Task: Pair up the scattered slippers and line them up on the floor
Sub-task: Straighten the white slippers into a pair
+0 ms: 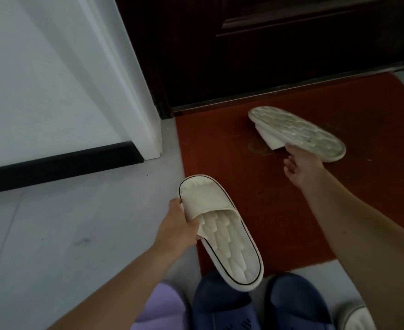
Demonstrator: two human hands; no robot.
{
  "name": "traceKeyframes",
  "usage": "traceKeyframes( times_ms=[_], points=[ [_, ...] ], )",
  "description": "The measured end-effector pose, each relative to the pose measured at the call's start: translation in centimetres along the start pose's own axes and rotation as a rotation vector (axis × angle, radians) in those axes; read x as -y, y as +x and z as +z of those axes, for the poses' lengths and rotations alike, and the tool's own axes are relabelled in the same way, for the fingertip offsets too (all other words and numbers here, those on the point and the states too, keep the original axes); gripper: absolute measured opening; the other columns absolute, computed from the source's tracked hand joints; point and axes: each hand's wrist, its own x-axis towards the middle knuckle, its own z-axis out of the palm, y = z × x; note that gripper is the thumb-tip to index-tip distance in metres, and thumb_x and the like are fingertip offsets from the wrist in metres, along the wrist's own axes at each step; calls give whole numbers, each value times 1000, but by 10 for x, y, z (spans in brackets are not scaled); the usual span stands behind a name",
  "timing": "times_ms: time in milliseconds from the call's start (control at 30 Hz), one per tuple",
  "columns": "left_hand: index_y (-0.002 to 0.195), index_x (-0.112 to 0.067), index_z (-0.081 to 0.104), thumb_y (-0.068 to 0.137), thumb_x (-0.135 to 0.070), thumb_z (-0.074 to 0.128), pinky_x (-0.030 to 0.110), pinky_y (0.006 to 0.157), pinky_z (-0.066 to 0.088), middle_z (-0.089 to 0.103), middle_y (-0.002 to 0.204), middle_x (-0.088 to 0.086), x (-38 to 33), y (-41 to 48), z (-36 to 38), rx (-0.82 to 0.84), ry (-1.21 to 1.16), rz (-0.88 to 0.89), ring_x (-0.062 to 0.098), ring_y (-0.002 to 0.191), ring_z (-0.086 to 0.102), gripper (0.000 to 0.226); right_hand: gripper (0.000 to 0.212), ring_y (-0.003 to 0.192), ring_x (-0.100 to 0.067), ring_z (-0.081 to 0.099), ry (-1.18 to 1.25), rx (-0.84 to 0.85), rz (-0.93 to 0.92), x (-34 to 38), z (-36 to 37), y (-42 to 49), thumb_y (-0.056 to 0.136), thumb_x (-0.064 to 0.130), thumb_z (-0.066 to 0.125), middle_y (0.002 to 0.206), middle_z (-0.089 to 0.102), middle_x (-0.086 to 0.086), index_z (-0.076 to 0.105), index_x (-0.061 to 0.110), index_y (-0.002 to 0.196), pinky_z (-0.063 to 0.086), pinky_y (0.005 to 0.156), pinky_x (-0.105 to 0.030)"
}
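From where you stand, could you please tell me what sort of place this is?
Probably a home entryway: a dark wooden door, a red doormat at its foot, and a cream slipper in the left hand, an upturned cream slipper in the right hand.

Head-worn view, close, down at floor (53,234)

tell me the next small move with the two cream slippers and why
Probably flip the sole-up slipper that the right hand grips at its edge over the red mat. The left hand holds its match, the upright slipper, by the strap, so that flip lets both go down as a pair.
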Motion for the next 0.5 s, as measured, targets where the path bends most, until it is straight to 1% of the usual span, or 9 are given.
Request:
traceKeyframes(
  times_ms=[67, 167, 200, 233, 300, 333, 400, 467, 500],
  points=[
    [134, -19, 27, 86, -16, 61, 41, 68, 60, 59, 87, 3, 2, -4, -1, 12, -21, -9, 20, 68, 69, 58, 20, 91, -9, 59, 44, 33, 10, -2, 3, -1, 81, 19, 71, 104, 58, 4, 59, 24, 97, 48, 67, -27],
    [136, -16, 26, 86, -21, 63, 38, 72, 60, 65, 84, 5, 4, -9, -3, 52, -40, -29, 15, 67, 70, 62, 46, 109, -14, 57, 141, 143, 68, -10, 10, -3, 84, 10, 66, 117, 55, 1, 50, 17, 127, 48, 84, -30],
    [137, -16, 25, 86, -22, 63, 38, 74, 59, 66, 84, 4, 5, -10, -4, 63, -17, -29, 16, 70, 70, 64, 48, 113, -15, 57, 175, 176, 76, -11, 14, -4, 85, 8, 64, 121, 55, 1, 47, 16, 130, 48, 87, -31],
    [138, -15, 24, 86, -22, 62, 37, 75, 59, 66, 85, 3, 5, -12, -5, 72, 11, -27, 17, 74, 70, 65, 44, 112, -15, 58, 221, 192, 78, -12, 17, -5, 86, 6, 62, 124, 55, 0, 48, 16, 128, 48, 87, -31],
    [140, -16, 24, 86, -24, 62, 33, 72, 57, 66, 85, 1, 4, -14, -10, 85, 25, -28, 17, 78, 69, 67, 31, 106, -15, 61, 326, 168, 71, -12, 23, -5, 88, 4, 58, 126, 55, 0, 52, 14, 118, 50, 85, -31],
    [141, -17, 24, 86, -24, 62, 31, 70, 56, 65, 84, -1, 4, -16, -12, 91, 18, -35, 16, 78, 68, 67, 32, 101, -14, 62, 376, 150, 62, -11, 25, -4, 89, 3, 57, 127, 55, -1, 52, 14, 119, 50, 86, -32],
    [142, -16, 22, 86, -25, 61, 33, 72, 55, 64, 81, -4, 6, -20, -17, 95, 22, -44, 17, 78, 68, 69, 41, 97, -14, 63, 457, 129, 37, -10, 26, 0, 89, 5, 56, 128, 56, -2, 48, 15, 128, 50, 87, -33],
    [143, -16, 22, 87, -27, 61, 36, 77, 55, 63, 83, -5, 10, -24, -22, 94, 36, -51, 18, 82, 68, 69, 41, 103, -14, 62, 517, 156, 22, -8, 27, 0, 91, 11, 54, 127, 57, 0, 47, 19, 131, 47, 91, -34],
    [143, -16, 22, 87, -28, 60, 36, 79, 55, 63, 85, -5, 12, -25, -25, 92, 39, -59, 18, 84, 68, 69, 38, 105, -14, 61, 528, 189, 16, -6, 28, -2, 91, 14, 54, 125, 58, 1, 50, 20, 129, 46, 93, -34]
  ],
)
